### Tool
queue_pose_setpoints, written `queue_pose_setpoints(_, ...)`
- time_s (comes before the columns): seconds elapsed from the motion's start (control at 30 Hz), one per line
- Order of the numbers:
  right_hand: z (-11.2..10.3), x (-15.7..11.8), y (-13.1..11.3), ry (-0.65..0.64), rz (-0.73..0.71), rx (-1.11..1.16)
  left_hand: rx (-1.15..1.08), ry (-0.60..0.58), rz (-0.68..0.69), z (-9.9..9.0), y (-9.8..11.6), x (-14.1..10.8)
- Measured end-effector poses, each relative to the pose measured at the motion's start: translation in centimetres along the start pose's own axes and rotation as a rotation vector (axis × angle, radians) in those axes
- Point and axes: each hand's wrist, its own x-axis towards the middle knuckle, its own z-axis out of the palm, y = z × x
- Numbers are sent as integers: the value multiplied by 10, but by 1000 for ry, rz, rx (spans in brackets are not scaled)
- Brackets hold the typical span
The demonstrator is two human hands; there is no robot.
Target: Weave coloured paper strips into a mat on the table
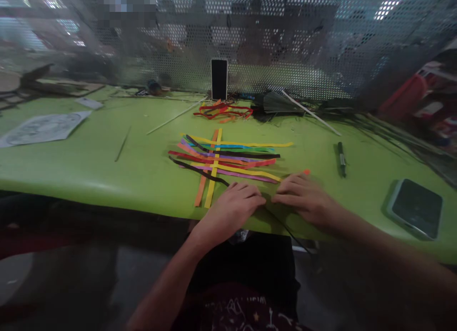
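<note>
Several coloured strips [246,145] lie side by side across the green table [107,174]. An orange strip [200,190] and a yellow strip [210,194] cross them on the left. My left hand [243,200] is closed on a black strip [196,170], which runs from the left of the layout to under my fingers. Beside it, my right hand [300,195] rests with curled fingers at the right ends of the yellow and pink strips; what it holds, if anything, is hidden. A bit of orange [306,172] shows beyond its fingers. A thin dark length slants from between the hands over the table edge.
A phone [219,79] stands upright behind a pile of red and orange strips [224,112]. To the right lie a pen [342,159] and a dark box-like device [416,208]. Printed paper [44,127] and thin sticks [176,115] are at left. Perforated metal [303,40] rises behind.
</note>
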Motion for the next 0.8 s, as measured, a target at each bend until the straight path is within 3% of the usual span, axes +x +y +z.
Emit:
queue_pose_setpoints(0.3, 2, 1, 1, 28, -23, -15, -44, 37, 0, 2, -2, -1)
queue_pose_setpoints(0.8, 6, -1, 1, 13, 3, -42, 7, -1, -8, -1, 0, 0)
